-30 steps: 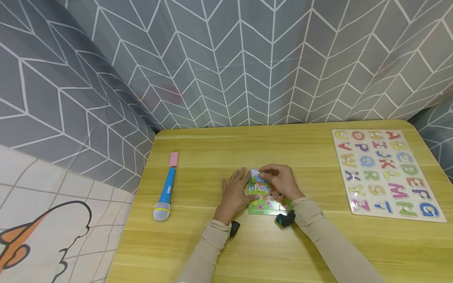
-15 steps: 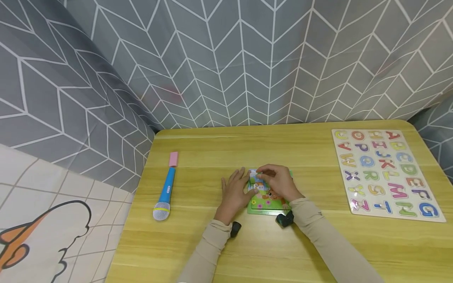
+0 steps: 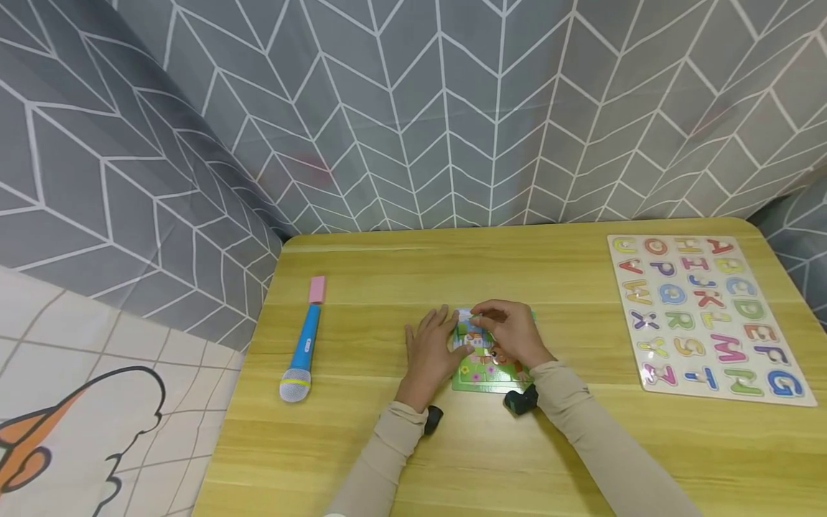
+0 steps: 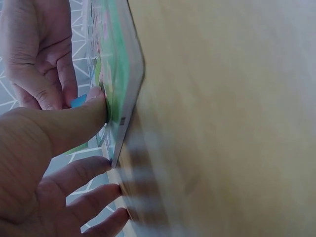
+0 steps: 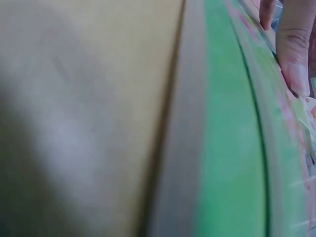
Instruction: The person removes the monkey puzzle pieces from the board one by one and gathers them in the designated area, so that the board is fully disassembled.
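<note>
- The wood-grained table (image 3: 362,445) had rounded corners.
- The flat board (image 3: 703,319) showed colored letters — A to Z.
- The glossy puzzle (image 3: 481,378) lay between the hands.
- The left hand (image 3: 429,357) spread its fingers, thumb on the puzzle.
- The right hand (image 3: 515,334) pinched a blue piece (image 4: 79,101).

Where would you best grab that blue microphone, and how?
Probably the middle of its blue handle, from above, gripped across the long sides: it looks slim and lies on the table, while the grey head is wider and a pink block sits at the far end. The left hand is nearer.
</note>
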Demonstrator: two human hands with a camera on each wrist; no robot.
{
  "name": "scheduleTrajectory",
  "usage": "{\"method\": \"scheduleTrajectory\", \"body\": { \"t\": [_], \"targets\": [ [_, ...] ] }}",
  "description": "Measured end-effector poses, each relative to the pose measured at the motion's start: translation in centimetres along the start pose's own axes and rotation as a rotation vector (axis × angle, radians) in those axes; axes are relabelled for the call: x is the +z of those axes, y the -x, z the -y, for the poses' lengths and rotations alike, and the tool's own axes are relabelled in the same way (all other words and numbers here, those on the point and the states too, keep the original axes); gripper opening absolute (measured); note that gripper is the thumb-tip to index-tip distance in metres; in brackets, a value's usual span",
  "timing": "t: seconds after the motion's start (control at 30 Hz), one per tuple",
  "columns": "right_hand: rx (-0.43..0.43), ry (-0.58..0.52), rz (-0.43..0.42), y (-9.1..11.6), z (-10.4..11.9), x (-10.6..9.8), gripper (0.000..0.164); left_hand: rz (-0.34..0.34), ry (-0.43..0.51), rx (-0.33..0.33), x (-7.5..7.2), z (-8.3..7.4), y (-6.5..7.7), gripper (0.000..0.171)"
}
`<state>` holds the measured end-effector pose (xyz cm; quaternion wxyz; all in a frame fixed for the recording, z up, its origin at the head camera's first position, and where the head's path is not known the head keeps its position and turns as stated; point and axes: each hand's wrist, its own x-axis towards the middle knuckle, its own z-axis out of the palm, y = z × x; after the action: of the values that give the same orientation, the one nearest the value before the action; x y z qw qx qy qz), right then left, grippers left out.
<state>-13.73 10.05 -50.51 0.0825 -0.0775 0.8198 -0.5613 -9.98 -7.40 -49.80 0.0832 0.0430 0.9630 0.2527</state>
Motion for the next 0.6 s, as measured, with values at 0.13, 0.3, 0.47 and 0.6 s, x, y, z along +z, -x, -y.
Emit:
{"method": "scheduleTrajectory", "body": {
  "t": [0.13,0.3,0.47,0.6],
  "targets": [
    [-0.022,0.021,-0.013,-0.17,-0.18,0.01,0.015,-0.003,0.014,-0.002,-0.10,-0.04,0.03,0.069],
    [-0.020,0.028,0.017,-0.22,-0.24,-0.22,0.016,0.000,0.009,-0.002,-0.09,-0.14,-0.09,0.070],
    [-0.029,0.103,0.109,-0.23,0.41,-0.48,0.020,0.003,-0.004,-0.014,-0.22,-0.19,-0.15,0.072],
    [-0.032,0.164,0.096,-0.28,0.61,-0.85,0.021,0.009,-0.001,-0.018,-0.26,-0.21,-0.20,0.073]
  ]
}}
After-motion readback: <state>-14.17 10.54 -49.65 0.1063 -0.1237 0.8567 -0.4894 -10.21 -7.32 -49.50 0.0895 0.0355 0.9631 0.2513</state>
